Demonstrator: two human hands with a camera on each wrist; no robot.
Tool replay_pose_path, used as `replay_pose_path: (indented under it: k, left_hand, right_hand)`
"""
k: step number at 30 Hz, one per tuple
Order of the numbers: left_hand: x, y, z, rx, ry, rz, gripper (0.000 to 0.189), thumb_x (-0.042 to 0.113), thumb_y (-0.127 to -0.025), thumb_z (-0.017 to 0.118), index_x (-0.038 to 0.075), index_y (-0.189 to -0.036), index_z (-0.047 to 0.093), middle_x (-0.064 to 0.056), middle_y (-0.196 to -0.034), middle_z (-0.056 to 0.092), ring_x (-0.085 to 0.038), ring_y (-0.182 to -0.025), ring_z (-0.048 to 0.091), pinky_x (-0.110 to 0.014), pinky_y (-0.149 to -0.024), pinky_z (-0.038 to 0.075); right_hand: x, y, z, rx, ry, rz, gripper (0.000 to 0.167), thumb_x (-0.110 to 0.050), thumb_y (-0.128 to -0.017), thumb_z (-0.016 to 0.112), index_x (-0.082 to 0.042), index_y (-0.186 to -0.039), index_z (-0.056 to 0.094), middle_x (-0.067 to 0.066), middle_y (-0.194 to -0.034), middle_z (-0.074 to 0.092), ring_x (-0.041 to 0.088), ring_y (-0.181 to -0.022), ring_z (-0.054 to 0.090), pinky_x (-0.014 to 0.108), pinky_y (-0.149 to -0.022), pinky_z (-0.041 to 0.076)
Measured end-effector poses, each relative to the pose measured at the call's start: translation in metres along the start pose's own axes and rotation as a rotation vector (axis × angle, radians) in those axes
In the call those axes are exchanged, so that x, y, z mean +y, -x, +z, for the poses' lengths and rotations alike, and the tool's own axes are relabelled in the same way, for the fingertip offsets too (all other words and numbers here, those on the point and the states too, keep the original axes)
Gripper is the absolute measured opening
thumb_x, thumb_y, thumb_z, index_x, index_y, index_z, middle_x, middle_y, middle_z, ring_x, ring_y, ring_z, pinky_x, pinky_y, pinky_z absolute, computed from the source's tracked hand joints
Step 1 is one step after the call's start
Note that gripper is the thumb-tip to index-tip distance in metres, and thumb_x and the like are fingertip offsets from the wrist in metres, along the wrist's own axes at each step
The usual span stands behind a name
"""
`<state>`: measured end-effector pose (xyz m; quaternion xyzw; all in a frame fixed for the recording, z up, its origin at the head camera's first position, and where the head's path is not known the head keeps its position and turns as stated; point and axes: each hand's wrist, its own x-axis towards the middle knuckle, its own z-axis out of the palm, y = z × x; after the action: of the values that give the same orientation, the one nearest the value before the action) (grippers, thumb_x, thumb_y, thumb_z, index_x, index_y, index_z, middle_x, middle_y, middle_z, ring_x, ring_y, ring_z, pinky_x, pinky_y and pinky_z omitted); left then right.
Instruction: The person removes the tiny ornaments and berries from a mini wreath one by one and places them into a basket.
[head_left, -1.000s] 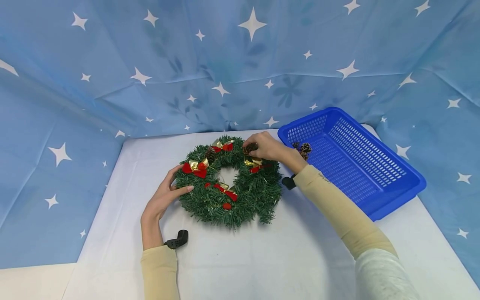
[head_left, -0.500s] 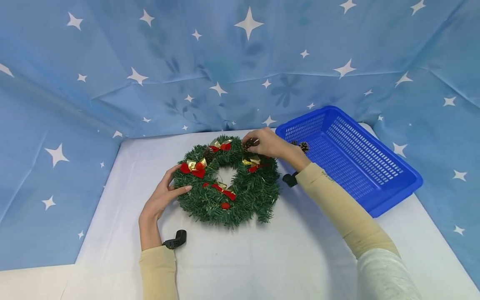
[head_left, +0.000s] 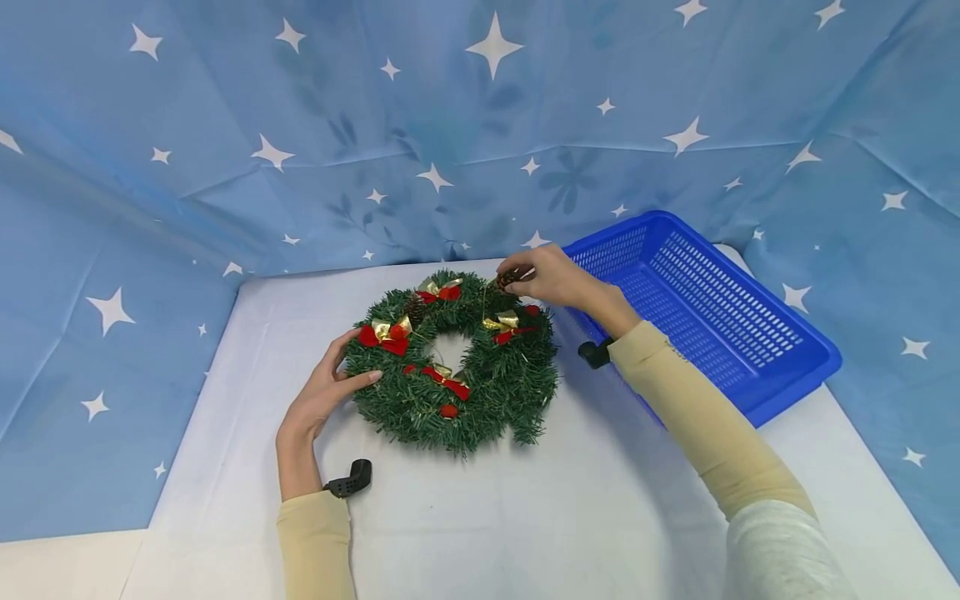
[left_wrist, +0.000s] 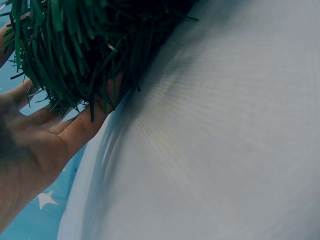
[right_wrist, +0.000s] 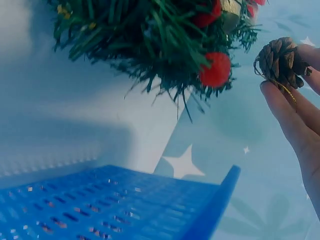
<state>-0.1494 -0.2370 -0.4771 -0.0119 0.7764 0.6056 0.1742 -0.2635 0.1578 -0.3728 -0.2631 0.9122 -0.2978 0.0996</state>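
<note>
A green wreath (head_left: 487, 408) with red-and-gold bows, red balls and a pine cone (head_left: 416, 308) lies on the white table. My left hand (head_left: 318, 396) grips its left side, thumb on top; in the left wrist view, fingers (left_wrist: 82, 127) reach beneath the greenery. Above the wreath's upper right part, my right hand (head_left: 558, 279) pinches another pine cone (right_wrist: 280, 62) between thumb and fingers. A thin gold string (right_wrist: 285, 92) hangs from this cone; whether it is tied to the wreath I cannot tell. One bow (head_left: 502, 325) sits just below the right hand.
A blue perforated basket (head_left: 780, 392) stands on the right side of the table (head_left: 525, 517), close behind the right wrist. Blue cloth (head_left: 337, 100) with white stars hangs along the back and sides. Each wrist carries a small black device (head_left: 352, 479).
My right hand has lifted with the pine cone, up and to the right, away from the greenery. Its wrist now covers the cones seen in the basket. The left hand keeps its grip.
</note>
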Motion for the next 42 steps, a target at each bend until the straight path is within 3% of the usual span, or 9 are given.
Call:
replay_pose_path:
  k: [19,28,42]
  left_hand:
    - [0.002,0.0,0.001,0.003,-0.011,0.003,0.094,0.035,-0.094,0.078,0.041,-0.164,0.016,-0.005,-0.174,-0.003,-0.05,-0.157,0.004,-0.071,-0.12,0.019]
    - [0.003,0.001,0.002,-0.005,0.011,0.0,0.094,0.034,-0.095,0.077,0.038,-0.165,0.015,-0.005,-0.174,-0.006,-0.049,-0.157,0.001,-0.071,-0.12,0.019]
    - [0.003,0.003,0.001,-0.007,-0.011,0.001,0.095,0.035,-0.094,0.078,0.04,-0.165,0.015,-0.006,-0.174,-0.006,-0.049,-0.157,0.004,-0.071,-0.12,0.019]
  right_hand:
    - [0.013,0.025,-0.031,0.067,-0.013,0.034,0.034,-0.015,-0.098,0.072,-0.006,-0.131,0.07,0.016,-0.13,0.07,0.034,-0.118,0.068,0.052,-0.097,0.055]
    - [0.026,0.034,-0.042,0.076,-0.004,0.091,0.037,-0.019,-0.1,0.07,-0.008,-0.135,0.068,0.014,-0.13,0.071,0.033,-0.122,0.066,0.052,-0.1,0.053]
    - [0.049,0.051,-0.053,0.111,0.04,0.143,0.035,-0.02,-0.098,0.072,-0.007,-0.131,0.07,0.015,-0.123,0.073,0.034,-0.117,0.068,0.053,-0.098,0.053]
